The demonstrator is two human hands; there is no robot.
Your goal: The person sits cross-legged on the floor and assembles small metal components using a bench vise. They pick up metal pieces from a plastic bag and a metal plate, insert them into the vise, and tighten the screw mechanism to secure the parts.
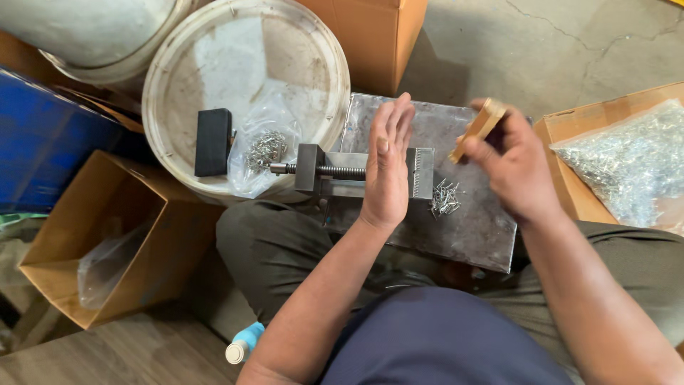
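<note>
Right hand: pinches 1 small wooden block above the steel plate, right of the vise.
Left hand: flat, fingers spread, over the vise, holding nothing.
Block: probably light, stiff; best held by its sides.
Nails: loose, beside the vise.

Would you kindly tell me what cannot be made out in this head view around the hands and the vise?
- Vise jaw gap: hidden behind the left hand.
- Wooden block in the right hand: blurred, lower end covered by fingers.
- Small metal pieces on the steel plate: too small to identify.
- Box of bagged parts: cut off by the right edge.
</note>
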